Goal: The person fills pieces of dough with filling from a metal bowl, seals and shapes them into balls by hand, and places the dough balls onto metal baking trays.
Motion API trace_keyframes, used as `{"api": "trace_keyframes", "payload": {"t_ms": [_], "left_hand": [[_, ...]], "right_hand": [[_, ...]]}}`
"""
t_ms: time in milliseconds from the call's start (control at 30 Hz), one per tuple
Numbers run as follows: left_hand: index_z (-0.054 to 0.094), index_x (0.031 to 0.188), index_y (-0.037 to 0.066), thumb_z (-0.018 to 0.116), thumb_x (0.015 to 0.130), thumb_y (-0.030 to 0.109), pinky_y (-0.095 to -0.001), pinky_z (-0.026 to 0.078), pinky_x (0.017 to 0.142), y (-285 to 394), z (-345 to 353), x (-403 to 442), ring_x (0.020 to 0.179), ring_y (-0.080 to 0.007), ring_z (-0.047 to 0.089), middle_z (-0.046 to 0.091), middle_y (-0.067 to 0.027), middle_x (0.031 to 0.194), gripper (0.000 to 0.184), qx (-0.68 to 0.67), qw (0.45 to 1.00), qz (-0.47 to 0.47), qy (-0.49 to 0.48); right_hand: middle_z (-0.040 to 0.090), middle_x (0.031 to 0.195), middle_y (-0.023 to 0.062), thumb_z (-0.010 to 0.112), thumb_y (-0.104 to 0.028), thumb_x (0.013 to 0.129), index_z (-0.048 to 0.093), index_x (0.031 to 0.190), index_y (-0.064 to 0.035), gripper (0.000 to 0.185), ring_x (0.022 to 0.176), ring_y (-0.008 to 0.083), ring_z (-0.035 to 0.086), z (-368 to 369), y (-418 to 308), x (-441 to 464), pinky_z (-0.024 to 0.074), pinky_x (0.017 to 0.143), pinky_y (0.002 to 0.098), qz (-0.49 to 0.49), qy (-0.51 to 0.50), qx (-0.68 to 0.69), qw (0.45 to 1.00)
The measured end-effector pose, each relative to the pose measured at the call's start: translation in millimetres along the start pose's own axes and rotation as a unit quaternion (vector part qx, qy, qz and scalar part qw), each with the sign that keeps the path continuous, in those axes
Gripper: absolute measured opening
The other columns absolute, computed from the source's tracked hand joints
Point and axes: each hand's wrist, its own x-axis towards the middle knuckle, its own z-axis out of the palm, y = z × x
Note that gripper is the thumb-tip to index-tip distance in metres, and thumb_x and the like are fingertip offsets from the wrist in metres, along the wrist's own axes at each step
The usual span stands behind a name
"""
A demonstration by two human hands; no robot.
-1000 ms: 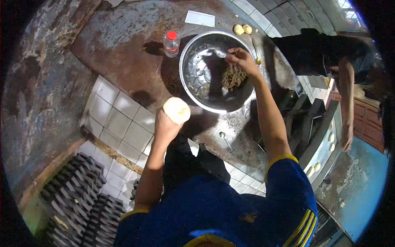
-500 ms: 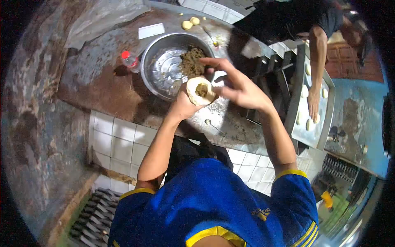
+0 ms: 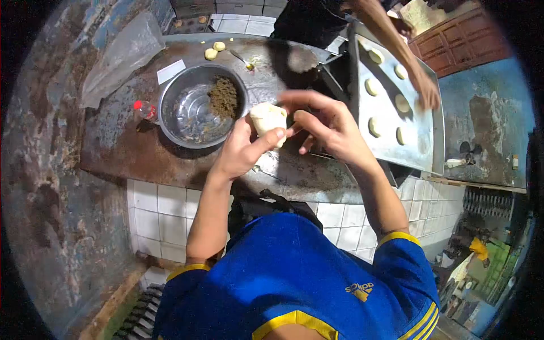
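My left hand (image 3: pixel 241 147) is closed around a pale piece of dough (image 3: pixel 268 118), the thumb pressed along its lower side. The dough's sides are gathered upward, and its filling is mostly hidden. At the dough's right edge is my right hand (image 3: pixel 331 124), slightly blurred, with fingers bent and apart; whether a fingertip touches the dough I cannot tell. Left of the dough stands a metal bowl (image 3: pixel 164 116) with brown crumbly filling (image 3: pixel 223 97) on its right side. Behind my hands, a spoon (image 3: pixel 266 171) lies partly hidden on the table.
A co-worker's hand (image 3: pixel 425 90) is over a metal tray (image 3: pixel 416 153) holding several dough pieces. A red-capped bottle (image 3: pixel 145 109) stands left of the bowl. Two dough balls (image 3: pixel 211 54), a white card (image 3: pixel 171 71) and another spoon (image 3: pixel 241 58) lie farther back on the table.
The dough has turned from an open cup showing its filling to a more gathered shape. My left thumb now lies across it. The view has shifted; the co-worker's hand moved up the tray.
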Motion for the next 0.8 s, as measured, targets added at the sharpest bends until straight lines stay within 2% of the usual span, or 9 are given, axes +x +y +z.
{"api": "trace_keyframes", "payload": {"t_ms": [67,167,267,333,433,500,600,700,800], "left_hand": [[0.064,0.124,0.001,0.070,0.099,0.022,-0.0271,0.053,0.078,-9,27,2,0.088,-0.0100,0.063,0.068,-0.0022,0.105,0.033,-0.005,1.000,-0.009,0.006],[0.065,0.118,0.003,0.062,0.098,0.021,-0.0263,0.049,0.070,-14,91,7,0.084,-0.0103,0.061,0.066,-0.0014,0.100,0.027,-0.010,1.000,-0.023,-0.001],[0.060,0.124,0.004,0.055,0.100,0.022,-0.0258,0.047,0.063,-14,134,15,0.074,-0.0106,0.060,0.065,-0.0015,0.095,0.031,-0.065,0.981,-0.182,-0.016],[0.050,0.138,0.006,0.047,0.105,0.029,-0.0229,0.042,0.055,-17,157,26,0.063,-0.0094,0.053,0.063,-0.0027,0.089,0.041,-0.199,0.965,-0.144,-0.092],[0.044,0.141,0.007,0.051,0.108,0.037,-0.0204,0.039,0.055,-21,199,31,0.061,-0.0087,0.050,0.060,-0.0030,0.087,0.046,-0.228,0.968,-0.064,-0.087],[0.048,0.136,0.006,0.069,0.101,0.023,-0.0208,0.041,0.059,-23,223,36,0.067,-0.0069,0.053,0.064,-0.0051,0.091,0.044,-0.039,0.999,0.019,-0.011],[0.053,0.127,0.005,0.077,0.093,0.014,-0.0219,0.046,0.065,-23,249,53,0.074,-0.0077,0.058,0.065,-0.0053,0.093,0.042,0.196,0.970,0.126,0.069],[0.055,0.119,0.003,0.079,0.088,0.010,-0.0245,0.051,0.075,-18,285,67,0.084,-0.0101,0.064,0.066,-0.0055,0.095,0.040,0.210,0.957,0.198,0.039],[0.053,0.117,0.002,0.074,0.083,0.000,-0.0284,0.056,0.089,-14,338,68,0.098,-0.0128,0.067,0.067,-0.0073,0.101,0.040,0.054,0.987,0.149,-0.035]], "right_hand": [[0.052,0.143,0.0160,0.083,-0.026,0.087,0.047,0.157,-0.0103,0.080,0.113,0.0250,0.065,-26,-7,-29,0.0597,0.091,0.0385,-0.180,0.006,-0.265,0.947],[0.056,0.136,0.0164,0.095,-0.044,0.068,0.056,0.149,-0.0106,0.096,0.122,0.0358,0.057,-54,-15,-57,0.0535,0.099,0.0463,-0.351,-0.005,-0.479,0.804],[0.063,0.107,0.0110,0.096,-0.038,0.070,0.075,0.121,-0.0069,0.064,0.100,0.0279,0.065,-96,-4,-75,0.0552,0.085,0.0387,-0.385,0.011,-0.402,0.831],[0.064,0.089,0.0094,0.089,-0.025,0.084,0.080,0.104,-0.0043,0.030,0.079,0.0227,0.067,-118,0,-94,0.0550,0.072,0.0344,-0.385,0.071,-0.324,0.861],[0.070,0.087,0.0088,0.080,-0.018,0.093,0.082,0.103,-0.0008,0.020,0.080,0.0152,0.070,-147,22,-117,0.0545,0.069,0.0289,-0.316,0.177,-0.199,0.911],[0.074,0.103,0.0082,0.077,-0.021,0.098,0.076,0.116,-0.0019,0.026,0.090,0.0150,0.073,-160,33,-128,0.0596,0.069,0.0270,-0.198,0.133,0.061,0.969],[0.071,0.116,0.0076,0.073,-0.020,0.101,0.061,0.133,-0.0075,0.036,0.099,0.0188,0.074,-172,47,-152,0.0660,0.072,0.0281,-0.027,0.008,0.360,0.932],[0.064,0.129,0.0110,0.073,-0.009,0.097,0.047,0.143,-0.0088,0.053,0.101,0.0189,0.073,-155,65,-166,0.0637,0.056,0.0241,-0.130,-0.020,0.428,0.894],[0.066,0.127,0.0088,0.079,-0.013,0.093,0.055,0.137,-0.0026,0.051,0.097,0.0148,0.070,-154,68,-171,0.0599,0.076,0.0280,-0.294,0.196,0.276,0.894]]}}
